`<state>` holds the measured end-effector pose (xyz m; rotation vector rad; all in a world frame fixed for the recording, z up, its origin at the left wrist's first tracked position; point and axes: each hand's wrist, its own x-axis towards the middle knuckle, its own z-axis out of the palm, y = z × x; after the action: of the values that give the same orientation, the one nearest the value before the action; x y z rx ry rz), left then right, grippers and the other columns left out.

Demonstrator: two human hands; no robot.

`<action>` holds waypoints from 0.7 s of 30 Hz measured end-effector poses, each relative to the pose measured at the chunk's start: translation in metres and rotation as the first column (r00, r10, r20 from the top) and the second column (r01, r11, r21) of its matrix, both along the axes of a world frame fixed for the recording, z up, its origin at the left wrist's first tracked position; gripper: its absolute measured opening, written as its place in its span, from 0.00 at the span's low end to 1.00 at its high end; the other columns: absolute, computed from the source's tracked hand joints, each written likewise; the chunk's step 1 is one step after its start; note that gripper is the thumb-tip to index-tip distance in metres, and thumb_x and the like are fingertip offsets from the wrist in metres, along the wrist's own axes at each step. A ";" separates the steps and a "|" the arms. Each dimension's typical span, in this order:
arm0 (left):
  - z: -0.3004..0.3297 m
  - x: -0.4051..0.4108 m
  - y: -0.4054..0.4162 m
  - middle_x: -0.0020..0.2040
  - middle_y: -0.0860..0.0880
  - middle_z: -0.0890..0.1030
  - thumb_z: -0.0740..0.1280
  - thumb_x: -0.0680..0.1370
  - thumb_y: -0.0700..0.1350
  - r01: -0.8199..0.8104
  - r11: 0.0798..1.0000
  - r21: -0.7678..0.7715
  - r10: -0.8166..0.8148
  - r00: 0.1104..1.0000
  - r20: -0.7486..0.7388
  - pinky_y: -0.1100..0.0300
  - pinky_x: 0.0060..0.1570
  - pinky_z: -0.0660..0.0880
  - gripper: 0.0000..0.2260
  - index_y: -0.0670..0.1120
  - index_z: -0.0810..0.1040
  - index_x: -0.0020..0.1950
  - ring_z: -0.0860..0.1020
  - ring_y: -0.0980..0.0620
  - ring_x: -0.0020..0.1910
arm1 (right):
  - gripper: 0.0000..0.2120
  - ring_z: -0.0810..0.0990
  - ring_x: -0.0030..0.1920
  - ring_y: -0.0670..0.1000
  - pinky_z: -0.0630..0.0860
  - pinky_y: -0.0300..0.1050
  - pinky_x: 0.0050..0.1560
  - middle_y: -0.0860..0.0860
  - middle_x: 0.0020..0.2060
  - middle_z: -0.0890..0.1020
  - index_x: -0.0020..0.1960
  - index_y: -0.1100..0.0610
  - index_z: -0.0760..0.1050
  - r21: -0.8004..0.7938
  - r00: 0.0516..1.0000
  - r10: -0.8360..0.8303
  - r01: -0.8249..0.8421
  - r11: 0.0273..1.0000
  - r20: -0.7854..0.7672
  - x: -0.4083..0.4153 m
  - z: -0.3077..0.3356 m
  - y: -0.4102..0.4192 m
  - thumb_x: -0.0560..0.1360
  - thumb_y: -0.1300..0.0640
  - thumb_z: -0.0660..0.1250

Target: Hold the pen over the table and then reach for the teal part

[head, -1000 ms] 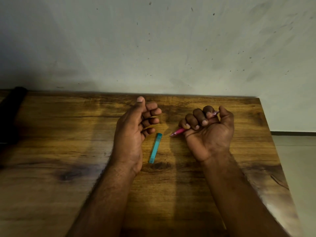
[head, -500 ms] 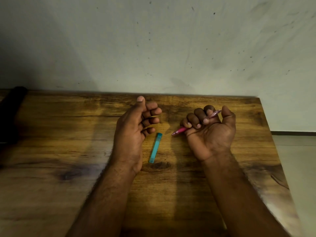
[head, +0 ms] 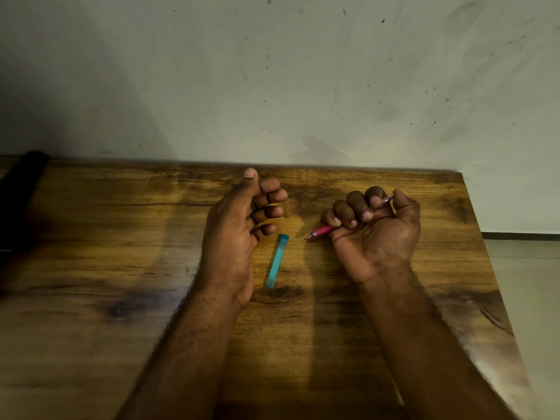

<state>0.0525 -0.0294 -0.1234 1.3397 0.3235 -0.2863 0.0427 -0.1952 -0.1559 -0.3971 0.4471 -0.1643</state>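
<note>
Pink pen [head: 321,231] clenched in right hand [head: 374,234], fist curled round it, tip poking left over the counter [head: 121,253]. Teal cap [head: 277,260] lies flat between hands. Left hand [head: 239,234] beside it, grip loose, fingers half-curled, holding nothing.

A glossy pink plastic pen [head: 321,231] is being shown, a smooth teal plastic cap [head: 277,260] is being seen lying on a grained, faintly shiny wooden table [head: 121,237], backed by a matt, scuffed wall [head: 272,71].

Both forearms are bare to the frame's edge, sleeveless and hairy, and the left hand [head: 239,225] and right hand [head: 375,234] wear no rings.
</note>
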 end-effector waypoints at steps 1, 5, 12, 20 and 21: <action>0.000 0.000 0.000 0.51 0.48 0.88 0.60 0.83 0.59 0.000 1.000 -0.001 0.000 1.000 -0.001 0.55 0.48 0.77 0.19 0.49 0.85 0.54 0.83 0.53 0.47 | 0.20 0.59 0.29 0.49 0.62 0.44 0.34 0.49 0.25 0.63 0.34 0.54 0.66 0.001 1.000 0.002 -0.002 1.000 -0.003 0.000 -0.001 0.000 0.78 0.43 0.52; 0.000 0.000 -0.001 0.51 0.48 0.88 0.60 0.83 0.59 -0.004 1.000 -0.008 0.004 1.000 -0.006 0.56 0.47 0.77 0.19 0.49 0.85 0.53 0.83 0.53 0.47 | 0.18 0.59 0.28 0.49 0.62 0.44 0.34 0.49 0.25 0.62 0.34 0.54 0.66 -0.012 1.000 0.009 -0.009 1.000 0.006 0.000 0.000 0.002 0.75 0.43 0.55; 0.000 0.000 -0.001 0.50 0.48 0.88 0.60 0.83 0.59 -0.004 1.000 -0.005 0.004 1.000 -0.002 0.56 0.48 0.77 0.19 0.49 0.85 0.53 0.83 0.53 0.47 | 0.20 0.58 0.29 0.49 0.61 0.44 0.35 0.48 0.25 0.62 0.35 0.54 0.66 -0.008 1.000 0.018 -0.018 1.000 0.002 0.000 0.000 0.001 0.79 0.43 0.51; 0.000 0.000 -0.001 0.50 0.48 0.88 0.60 0.83 0.59 -0.003 1.000 -0.013 0.003 1.000 0.001 0.56 0.47 0.77 0.18 0.49 0.85 0.53 0.83 0.53 0.47 | 0.18 0.58 0.29 0.49 0.61 0.45 0.35 0.48 0.26 0.62 0.36 0.54 0.66 -0.011 0.999 0.036 -0.036 0.999 0.011 0.000 -0.001 0.001 0.76 0.43 0.53; 0.000 0.000 -0.001 0.50 0.48 0.88 0.60 0.83 0.59 -0.005 1.000 -0.016 0.005 1.000 0.001 0.56 0.46 0.77 0.18 0.49 0.85 0.53 0.83 0.53 0.47 | 0.16 0.58 0.28 0.49 0.62 0.44 0.35 0.48 0.26 0.62 0.35 0.54 0.66 -0.017 0.999 0.034 -0.033 0.999 0.013 0.000 -0.001 0.001 0.75 0.43 0.55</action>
<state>0.0527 -0.0300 -0.1235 1.3227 0.3231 -0.2841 0.0432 -0.1937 -0.1568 -0.4191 0.4257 -0.1382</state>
